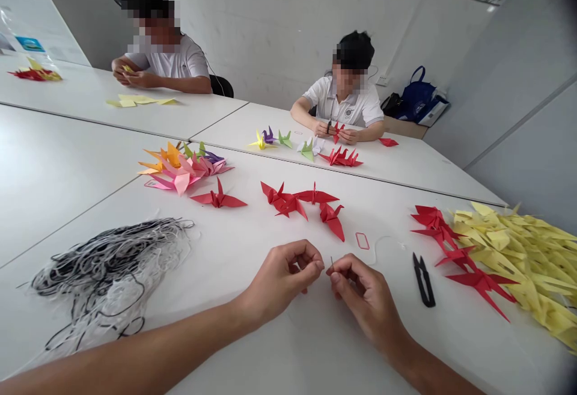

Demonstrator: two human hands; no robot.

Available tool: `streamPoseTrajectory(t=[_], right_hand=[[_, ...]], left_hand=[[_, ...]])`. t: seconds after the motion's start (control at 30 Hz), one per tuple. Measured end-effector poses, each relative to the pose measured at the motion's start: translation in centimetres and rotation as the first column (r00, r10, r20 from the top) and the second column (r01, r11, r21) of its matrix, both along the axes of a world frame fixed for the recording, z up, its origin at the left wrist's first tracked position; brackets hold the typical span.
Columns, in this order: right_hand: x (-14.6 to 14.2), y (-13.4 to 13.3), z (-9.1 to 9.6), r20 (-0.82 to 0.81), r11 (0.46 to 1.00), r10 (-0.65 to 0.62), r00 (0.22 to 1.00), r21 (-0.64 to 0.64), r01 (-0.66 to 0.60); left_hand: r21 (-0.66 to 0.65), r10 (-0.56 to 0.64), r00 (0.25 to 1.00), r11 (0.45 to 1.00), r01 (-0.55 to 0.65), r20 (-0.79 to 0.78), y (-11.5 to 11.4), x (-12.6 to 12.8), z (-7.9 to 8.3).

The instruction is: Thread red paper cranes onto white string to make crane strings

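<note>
My left hand and my right hand meet low over the white table, fingertips almost touching. My right hand pinches a thin needle that stands upright. My left hand pinches something fine next to it, likely a thread, too thin to make out. Just beyond lie several red paper cranes and a single red crane. A small red loop and a thin white thread lie close to my right hand.
A tangle of black and white cord lies at left. Black snips rest at right, beside red cranes and a heap of yellow cranes. Mixed-colour cranes sit farther back. Two people fold paper at the far tables.
</note>
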State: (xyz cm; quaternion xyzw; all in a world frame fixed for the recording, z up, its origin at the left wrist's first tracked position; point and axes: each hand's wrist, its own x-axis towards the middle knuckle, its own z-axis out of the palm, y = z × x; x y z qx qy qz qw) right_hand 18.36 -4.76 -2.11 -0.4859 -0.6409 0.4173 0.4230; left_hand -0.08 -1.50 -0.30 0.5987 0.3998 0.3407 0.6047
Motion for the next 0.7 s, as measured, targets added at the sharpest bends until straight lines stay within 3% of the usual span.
streamPoseTrajectory(t=[0.2,0.7], right_hand=[[0.07,-0.02,0.14,0.046,0.996,-0.052,0.998,0.08,0.048],[0.13,-0.14,0.47,0.034,0.999,-0.035,0.999,0.005,0.034]], left_hand=[[-0.007,0.009,1.0,1.0,-0.009,0.008,0.12,0.06,0.06],[-0.009,-0.003,1.0,1.0,0.003,-0.028,0.14,0.11,0.44]])
